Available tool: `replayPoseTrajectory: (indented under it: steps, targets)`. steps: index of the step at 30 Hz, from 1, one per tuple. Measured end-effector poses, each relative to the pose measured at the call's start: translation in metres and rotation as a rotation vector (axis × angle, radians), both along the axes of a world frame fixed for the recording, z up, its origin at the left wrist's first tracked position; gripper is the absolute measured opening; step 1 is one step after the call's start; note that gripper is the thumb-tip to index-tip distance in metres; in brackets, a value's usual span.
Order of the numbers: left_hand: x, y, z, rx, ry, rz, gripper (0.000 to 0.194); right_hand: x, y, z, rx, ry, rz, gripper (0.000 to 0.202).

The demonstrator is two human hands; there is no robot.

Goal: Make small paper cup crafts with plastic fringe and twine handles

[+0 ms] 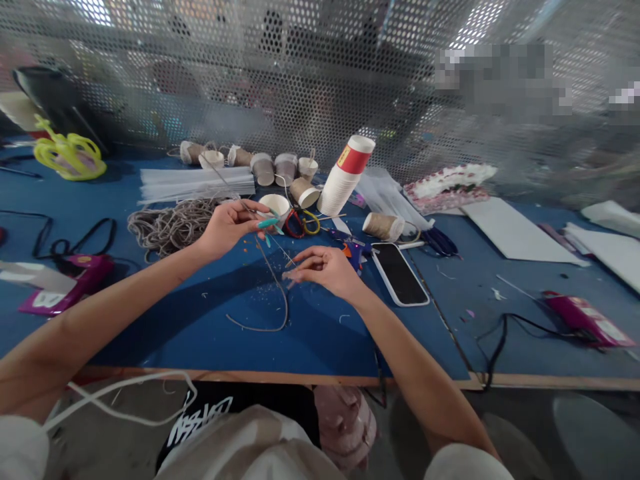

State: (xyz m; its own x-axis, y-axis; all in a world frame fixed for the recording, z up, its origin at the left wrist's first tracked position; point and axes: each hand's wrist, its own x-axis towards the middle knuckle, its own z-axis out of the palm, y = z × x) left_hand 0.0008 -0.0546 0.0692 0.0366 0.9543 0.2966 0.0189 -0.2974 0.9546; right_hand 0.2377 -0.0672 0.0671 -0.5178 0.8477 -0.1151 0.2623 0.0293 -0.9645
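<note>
Perforated grey metal sheeting [215, 67] rises behind a blue-topped worktable [200, 333] with a brown front edge. From where I stand, a bare left hand [239, 223], long teal nails showing, has its fingers closed in a pinch on a thin grey cord [287, 300]. One length of cord curves over the blue surface between the forearms, below the hands. The right hand [315, 268] is pinched shut on a thin pale strand [284, 249] slanting between both hands.

Just beside the left wrist lies a tangled heap of grey-brown cord [173, 227], and behind it a flat stack of translucent white strips [197, 185]. A tilted stack of white paper cups [340, 187] wears a red band with small yellow marks, too small for me to read. Near the right hand lies a black-screened phone in a white case [400, 275].

White lettering runs across the black cloth [250, 407] below the table edge, too distorted to make out. Printing on the magenta box at left [65, 287] and the magenta box at right [587, 319] is unreadable too. At far left sits a yellow-green crown-shaped object [71, 157]
</note>
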Motion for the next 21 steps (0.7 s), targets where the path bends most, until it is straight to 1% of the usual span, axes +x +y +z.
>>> replayPoseTrajectory:
  steps: [3,5,10,15,18,21]
  targets:
    - [-0.0008,0.0008,0.0013,-0.012,-0.004,0.002,0.038,0.0046,0.0053,0.0018,-0.097,0.017,0.103,0.039]
    - [-0.0006,0.0004,0.0017,-0.013,0.000,-0.009,0.038,0.0062,0.0069,0.0018,-0.104,-0.021,0.111,0.038]
    - [0.0000,-0.0015,0.0011,-0.004,-0.004,-0.021,0.037,0.0026,0.0030,0.0007,-0.039,-0.085,0.027,0.036]
    - [0.0006,-0.0027,0.0022,0.011,-0.006,-0.020,0.037,-0.0014,-0.0006,-0.0015,0.024,-0.066,-0.055,0.036]
    - [0.0014,-0.0036,0.0037,0.011,0.012,-0.010,0.038,-0.0024,-0.0016,-0.0023,0.054,-0.064,-0.098,0.040]
    - [0.0015,-0.0038,0.0050,-0.003,0.005,-0.011,0.039,-0.0025,-0.0018,-0.0019,0.063,-0.075,-0.088,0.048]
